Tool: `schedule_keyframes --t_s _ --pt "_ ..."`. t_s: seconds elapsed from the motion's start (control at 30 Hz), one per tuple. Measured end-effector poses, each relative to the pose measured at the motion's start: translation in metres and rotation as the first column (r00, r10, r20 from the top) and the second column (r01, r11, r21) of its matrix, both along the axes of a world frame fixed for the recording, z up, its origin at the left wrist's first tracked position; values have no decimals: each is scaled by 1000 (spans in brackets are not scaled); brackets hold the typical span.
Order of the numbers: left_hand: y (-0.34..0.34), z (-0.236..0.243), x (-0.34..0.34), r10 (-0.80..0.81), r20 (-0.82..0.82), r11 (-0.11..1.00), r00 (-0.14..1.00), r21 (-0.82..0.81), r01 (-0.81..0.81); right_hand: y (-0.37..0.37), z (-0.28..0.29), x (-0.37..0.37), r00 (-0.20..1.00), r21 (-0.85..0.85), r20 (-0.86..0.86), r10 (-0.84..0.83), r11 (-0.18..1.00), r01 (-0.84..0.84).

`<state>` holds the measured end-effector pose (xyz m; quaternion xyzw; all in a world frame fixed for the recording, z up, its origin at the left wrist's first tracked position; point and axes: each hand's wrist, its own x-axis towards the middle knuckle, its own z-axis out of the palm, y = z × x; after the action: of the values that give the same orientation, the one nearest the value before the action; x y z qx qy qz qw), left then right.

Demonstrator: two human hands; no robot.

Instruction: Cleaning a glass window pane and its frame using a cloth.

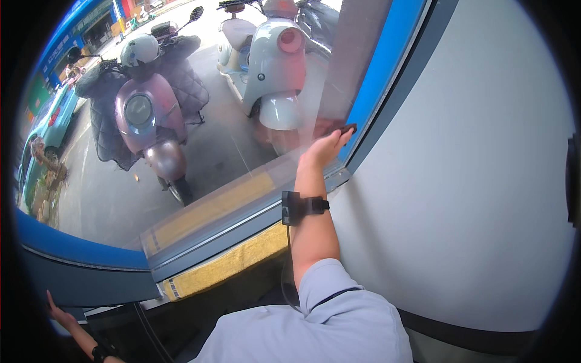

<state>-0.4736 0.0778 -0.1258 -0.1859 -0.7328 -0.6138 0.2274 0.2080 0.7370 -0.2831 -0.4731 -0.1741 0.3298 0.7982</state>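
Note:
My right hand reaches to the glass pane beside the blue right-hand window frame, its fingers round a small dark object that I cannot identify. A black device is strapped on that forearm. Below the pane, a folded yellow cloth lies along the lower sill. At the far lower left my left hand has its fingers stretched out against the dark grey frame, partly in shadow at the picture's rim.
Outside the glass stand a pink scooter with a quilted cover and a pale scooter. A turquoise car is parked at the left. A plain white wall fills the right side, with a dark band along its foot.

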Motion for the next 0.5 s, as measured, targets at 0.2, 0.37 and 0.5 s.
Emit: schedule_keyframes --t_s 0.2,0.37,0.5 --pt "5 -1 -1 41 9 999 999 -2 -41 -1 214 -35 520 682 607 -601 730 48" --pt "16 5 9 100 -81 993 992 -54 -105 -3 193 -29 500 620 664 -557 783 49" --pt "6 10 10 164 -91 983 982 -71 -171 -9 29 -18 743 260 606 -282 954 150"
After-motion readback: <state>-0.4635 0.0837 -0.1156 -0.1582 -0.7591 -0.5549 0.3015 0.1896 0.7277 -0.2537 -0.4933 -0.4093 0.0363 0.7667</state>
